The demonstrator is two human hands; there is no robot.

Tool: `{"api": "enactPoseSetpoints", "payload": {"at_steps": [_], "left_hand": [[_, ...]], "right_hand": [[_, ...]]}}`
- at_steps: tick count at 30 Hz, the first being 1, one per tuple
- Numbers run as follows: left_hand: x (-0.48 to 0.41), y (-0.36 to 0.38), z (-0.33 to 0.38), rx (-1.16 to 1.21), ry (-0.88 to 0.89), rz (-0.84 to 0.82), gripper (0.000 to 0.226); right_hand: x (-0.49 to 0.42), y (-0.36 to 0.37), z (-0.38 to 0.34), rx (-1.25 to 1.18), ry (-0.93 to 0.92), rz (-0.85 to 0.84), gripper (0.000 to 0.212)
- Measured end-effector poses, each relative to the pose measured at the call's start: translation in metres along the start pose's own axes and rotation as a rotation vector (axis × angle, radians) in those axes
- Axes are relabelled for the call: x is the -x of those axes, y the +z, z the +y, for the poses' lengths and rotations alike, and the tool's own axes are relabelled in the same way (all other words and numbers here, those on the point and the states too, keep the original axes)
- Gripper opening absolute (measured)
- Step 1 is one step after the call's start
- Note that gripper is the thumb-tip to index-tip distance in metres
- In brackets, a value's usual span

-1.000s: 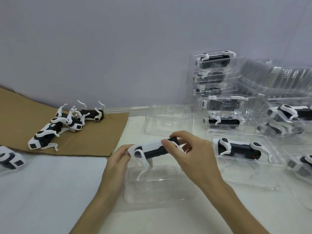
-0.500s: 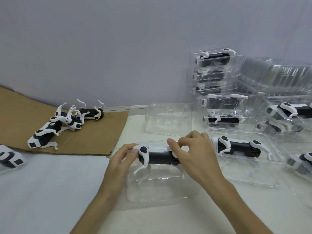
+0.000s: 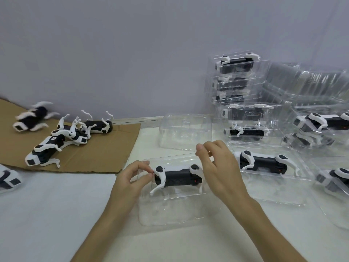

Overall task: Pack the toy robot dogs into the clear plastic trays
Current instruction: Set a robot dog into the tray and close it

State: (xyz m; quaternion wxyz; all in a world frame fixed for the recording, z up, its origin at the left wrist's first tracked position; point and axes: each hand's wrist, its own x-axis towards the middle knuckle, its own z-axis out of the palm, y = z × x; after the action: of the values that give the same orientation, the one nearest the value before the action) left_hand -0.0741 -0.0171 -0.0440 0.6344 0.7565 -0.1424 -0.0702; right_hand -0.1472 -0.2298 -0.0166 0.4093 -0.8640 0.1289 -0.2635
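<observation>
Head view: robot dog (image 3: 177, 176) crosswise, left-right

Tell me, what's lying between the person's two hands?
In the head view, a black-and-white toy robot dog lies between the left hand and right hand, seated in a clear plastic tray.

My two bare forearms reach forward, angling toward each other. My left hand (image 3: 130, 178) has its fingers curled, thumb tip near the forefinger. My right hand (image 3: 221, 171) hovers palm down, fingers loosely curled, thumb and forefinger tips almost meeting, holding nothing.
</observation>
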Motion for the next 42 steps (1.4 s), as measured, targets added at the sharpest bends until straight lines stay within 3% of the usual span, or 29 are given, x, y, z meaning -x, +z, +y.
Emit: {"api": "enactPoseSetpoints", "payload": {"at_steps": [3,6,9,11,15,22,25,28,33,37,42], "left_hand": [[-0.001,-0.004,0.003,-0.006,-0.015,0.024,0.011],[-0.002,-0.013,0.003,0.022,-0.058,0.065,0.014],[-0.001,-0.020,0.006,0.111,-0.103,0.039,0.035],[-0.001,-0.022,0.008,0.176,-0.135,-0.021,0.055],[-0.001,-0.019,0.008,0.107,-0.159,-0.115,0.082],[0.001,-0.018,0.011,0.115,-0.165,-0.088,0.073],[0.001,-0.018,0.009,0.110,-0.189,-0.113,0.104],[0.001,-0.019,0.007,0.126,-0.197,-0.170,0.123],[0.002,-0.022,0.009,0.131,-0.163,-0.157,0.099],[0.004,-0.021,0.013,0.145,-0.110,-0.114,0.088],[0.004,-0.025,0.015,0.249,-0.170,-0.232,0.075]], "right_hand": [[-0.004,-0.006,-0.001,-0.147,-0.015,-0.018,0.019],[-0.003,-0.002,-0.001,-0.255,0.019,-0.161,0.012],[0.000,0.004,0.006,-0.200,0.079,-0.376,0.054],[0.001,0.007,0.008,-0.139,0.099,-0.460,0.068],[-0.001,0.010,0.012,-0.171,0.179,-0.390,0.060],[-0.002,0.013,0.012,-0.238,0.344,-0.324,0.060],[-0.004,0.015,0.015,-0.249,0.412,-0.362,0.039],[-0.006,0.016,0.014,-0.314,0.422,-0.359,0.033],[-0.007,0.008,0.012,-0.478,0.404,-0.446,0.018],[-0.009,0.000,0.012,-0.608,0.322,-0.467,0.060],[-0.008,0.005,0.010,-0.659,0.207,-0.291,0.068]]}}
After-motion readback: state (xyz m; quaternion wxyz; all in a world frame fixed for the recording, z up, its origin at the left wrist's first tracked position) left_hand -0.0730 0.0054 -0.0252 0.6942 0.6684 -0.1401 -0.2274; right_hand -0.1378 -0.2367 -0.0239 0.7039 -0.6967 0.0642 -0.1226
